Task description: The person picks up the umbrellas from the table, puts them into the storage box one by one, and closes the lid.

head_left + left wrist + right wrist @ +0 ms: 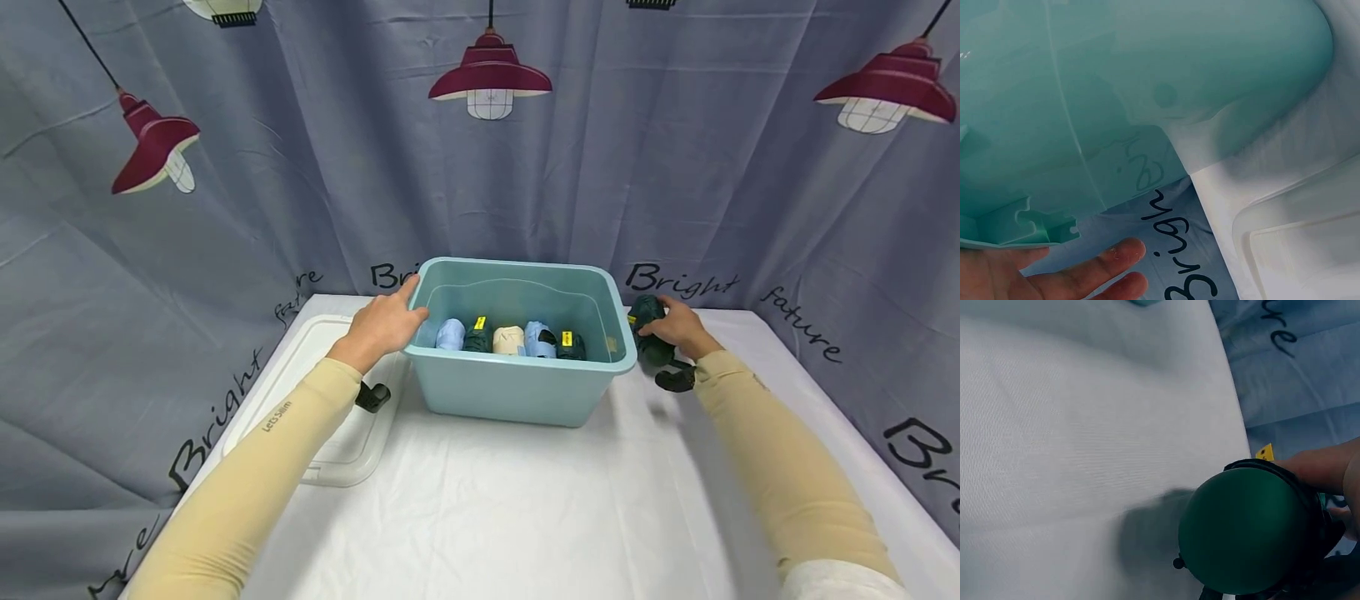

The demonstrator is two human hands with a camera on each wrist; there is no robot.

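Observation:
A light teal plastic bin (498, 387) stands on the white table. Inside it sit several rolled bundles in a row: a light blue one (450, 335), a dark green one with a yellow tag (477, 337), a beige one (508, 340), another light blue one (538, 340) and another dark green one (572, 346). My left hand (382, 329) is at the bin's left rim, its fingers fairly straight along the outside in the left wrist view. To the right of the bin, my right hand (677, 327) grips a dark green bundle (1241, 531) with black straps and a yellow tag.
A translucent white lid (348, 454) lies on the table left of the bin, partly under my left arm. Grey-blue printed curtain (585, 167) hangs behind and on both sides. White tablecloth (517, 508) stretches in front of the bin.

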